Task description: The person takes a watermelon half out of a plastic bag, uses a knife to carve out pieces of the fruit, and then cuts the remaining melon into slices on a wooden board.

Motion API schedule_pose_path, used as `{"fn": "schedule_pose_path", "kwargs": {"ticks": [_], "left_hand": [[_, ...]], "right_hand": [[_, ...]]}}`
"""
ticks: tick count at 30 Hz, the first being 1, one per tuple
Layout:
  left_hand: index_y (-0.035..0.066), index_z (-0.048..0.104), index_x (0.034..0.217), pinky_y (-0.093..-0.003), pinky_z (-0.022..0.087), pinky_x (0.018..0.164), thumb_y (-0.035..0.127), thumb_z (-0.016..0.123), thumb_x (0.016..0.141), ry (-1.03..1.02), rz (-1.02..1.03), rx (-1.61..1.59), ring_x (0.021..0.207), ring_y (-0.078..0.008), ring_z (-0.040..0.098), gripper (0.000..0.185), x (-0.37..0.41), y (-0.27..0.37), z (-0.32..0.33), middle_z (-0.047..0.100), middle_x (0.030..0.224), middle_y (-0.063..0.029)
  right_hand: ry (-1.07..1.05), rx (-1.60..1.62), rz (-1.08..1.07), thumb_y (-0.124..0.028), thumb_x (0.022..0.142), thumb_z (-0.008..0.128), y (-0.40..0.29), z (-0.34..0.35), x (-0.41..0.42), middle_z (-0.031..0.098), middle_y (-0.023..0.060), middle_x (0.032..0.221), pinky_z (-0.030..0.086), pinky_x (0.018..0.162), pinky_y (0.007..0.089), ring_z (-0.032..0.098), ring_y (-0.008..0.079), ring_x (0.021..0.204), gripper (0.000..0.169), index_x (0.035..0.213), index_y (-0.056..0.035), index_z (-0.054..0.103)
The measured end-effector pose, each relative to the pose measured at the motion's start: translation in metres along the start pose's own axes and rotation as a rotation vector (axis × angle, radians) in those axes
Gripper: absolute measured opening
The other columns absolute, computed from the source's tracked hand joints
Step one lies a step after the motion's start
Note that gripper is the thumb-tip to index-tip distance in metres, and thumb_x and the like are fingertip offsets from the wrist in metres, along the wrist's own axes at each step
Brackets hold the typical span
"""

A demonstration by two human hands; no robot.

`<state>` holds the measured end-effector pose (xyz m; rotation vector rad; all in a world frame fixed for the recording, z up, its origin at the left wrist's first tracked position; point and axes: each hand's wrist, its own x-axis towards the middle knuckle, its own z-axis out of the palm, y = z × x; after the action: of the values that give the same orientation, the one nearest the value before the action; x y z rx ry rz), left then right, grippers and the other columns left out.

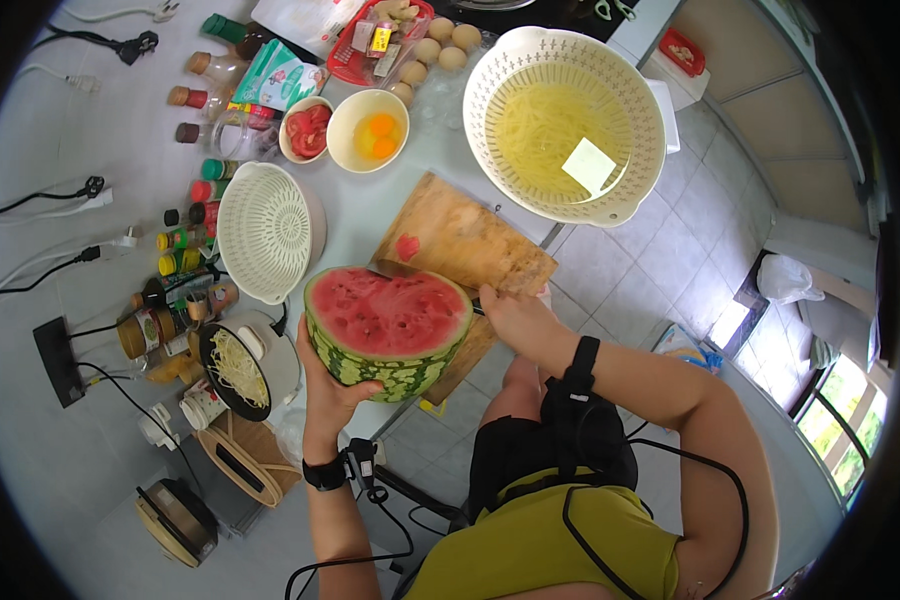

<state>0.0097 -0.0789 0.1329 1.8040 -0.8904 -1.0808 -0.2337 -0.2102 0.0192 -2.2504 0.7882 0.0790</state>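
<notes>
My left hand (331,397) grips the striped rind of a cut watermelon (390,315), its thumb across the lower side. The red cut face, dotted with dark seeds, is tilted up towards me. My right hand (514,321) is closed around the dark handle of a kitchen knife (392,268). Part of the blade shows past the melon's far edge; the melon hides the rest. Both are over a wooden cutting board (469,236), where a small red scrap of melon flesh (407,246) lies.
Beyond the board stands a large white colander (480,127) with pale shreds in yellowish liquid. An empty white colander (266,232), a bowl of cracked eggs (367,157) and a bowl of sliced tomato (307,135) are to the left. An electric pan (281,360) with shreds sits near my left hand.
</notes>
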Motion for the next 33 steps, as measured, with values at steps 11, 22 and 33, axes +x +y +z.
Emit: {"fn": "schedule_pose_path", "kwargs": {"ticks": [11, 22, 33], "left_hand": [[0.002, 0.008, 0.151, -0.0421, 0.024, 0.113, 0.052, 0.089, 0.051, -0.116, 0.050, 0.408, 0.136, -0.0322, 0.028, 0.138, -0.003, -0.022, -0.046, 0.029, 0.145, -0.0198], [-0.007, 0.010, 0.147, -0.0419, 0.017, 0.116, 0.021, 0.076, 0.077, 0.051, 0.052, 0.276, 0.144, -0.0395, 0.014, 0.100, -0.032, 0.013, 0.000, 0.018, 0.152, -0.0283], [0.001, 0.005, 0.150, -0.0385, 0.024, 0.113, 0.024, 0.074, 0.080, 0.125, 0.188, 0.470, 0.138, -0.0276, 0.024, 0.101, -0.025, -0.007, 0.003, 0.020, 0.148, -0.0178]], "right_hand": [[0.005, 0.022, 0.261, -0.020, 0.088, 0.058, 0.000, -0.014, -0.056, 0.064, 0.0175, 0.078, 0.052, 0.060, 0.0460, 0.065, 0.0366, 0.072, 0.025, 0.101, -0.0018, 0.046], [0.230, -0.290, 0.341, -0.010, 0.078, 0.060, 0.029, -0.032, -0.114, 0.056, 0.0097, 0.091, 0.052, 0.067, 0.0388, 0.060, 0.0276, 0.082, 0.029, 0.106, -0.0061, 0.052], [0.374, -0.171, 0.196, -0.017, 0.080, 0.068, 0.014, 0.026, -0.028, 0.049, 0.0150, 0.104, 0.052, 0.080, 0.0392, 0.055, 0.0305, 0.101, 0.048, 0.121, -0.0022, 0.049]]}}
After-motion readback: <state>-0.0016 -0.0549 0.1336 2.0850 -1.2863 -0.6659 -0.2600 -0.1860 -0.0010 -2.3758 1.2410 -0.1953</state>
